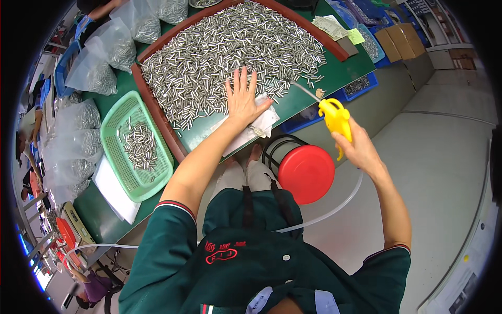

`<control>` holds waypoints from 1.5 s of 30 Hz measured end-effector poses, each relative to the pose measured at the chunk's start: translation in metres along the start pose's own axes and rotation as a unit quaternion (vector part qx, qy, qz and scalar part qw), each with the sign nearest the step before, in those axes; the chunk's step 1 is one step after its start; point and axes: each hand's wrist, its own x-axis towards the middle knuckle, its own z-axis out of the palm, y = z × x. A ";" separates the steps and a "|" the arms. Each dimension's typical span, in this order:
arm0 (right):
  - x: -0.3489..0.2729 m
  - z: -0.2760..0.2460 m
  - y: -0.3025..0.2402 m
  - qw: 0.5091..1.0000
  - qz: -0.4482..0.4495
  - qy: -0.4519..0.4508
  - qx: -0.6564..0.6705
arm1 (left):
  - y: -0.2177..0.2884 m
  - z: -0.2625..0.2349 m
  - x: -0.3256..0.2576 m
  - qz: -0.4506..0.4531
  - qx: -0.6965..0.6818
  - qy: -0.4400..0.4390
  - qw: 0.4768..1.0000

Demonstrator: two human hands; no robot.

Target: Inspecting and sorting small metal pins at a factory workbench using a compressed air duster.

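Note:
A wide heap of small silvery metal pins (209, 57) covers the green table (345, 70), bordered by reddish-brown strips (156, 112). My left hand (242, 103) lies with fingers spread at the near edge of the heap, its fingertips touching the pins. Beneath its palm and thumb is a crumpled white cloth or paper (265, 119). My right hand (361, 149) is wrapped round a yellow air blow gun (335, 119), right of the table edge. The gun's thin metal nozzle points left toward the pins, and a clear hose (334, 210) runs below my hand.
A green basket (112, 157) with some pins stands left, beside white sheets (112, 188). Clear bags of metal parts (102, 78) line the far left. A red stool (307, 174) is below the table's edge. Blue bins (361, 86) and a cardboard box (402, 42) sit at right.

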 end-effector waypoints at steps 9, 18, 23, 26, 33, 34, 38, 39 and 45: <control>-0.006 0.011 0.005 0.997 -0.015 -0.035 0.062 | 0.033 0.014 0.023 0.094 0.006 -0.044 0.995; -0.013 0.017 0.023 0.967 -0.061 0.046 0.242 | 0.081 0.013 0.032 0.248 -0.004 -0.084 0.965; -0.024 0.009 0.045 0.929 -0.026 0.092 0.357 | 0.129 0.042 0.048 0.372 -0.059 -0.079 0.923; -0.032 0.015 0.064 0.947 -0.021 0.103 0.303 | 0.143 0.067 0.064 0.387 -0.016 -0.076 0.919; -0.033 0.010 0.064 0.910 -0.009 0.123 0.395 | 0.136 0.090 0.081 0.304 0.061 -0.069 0.948; -0.032 0.007 0.068 0.909 0.001 0.122 0.397 | 0.137 0.088 0.085 0.285 0.063 -0.071 0.954; -0.030 0.009 0.084 0.950 0.031 0.068 0.303 | 0.137 0.081 0.095 0.263 0.050 -0.053 0.962; -0.029 0.011 0.086 0.951 0.030 0.060 0.302 | 0.136 0.081 0.094 0.293 0.011 -0.052 0.954; -0.018 0.016 0.094 0.944 0.074 0.102 0.304 | 0.138 0.089 0.085 0.296 0.021 -0.089 0.951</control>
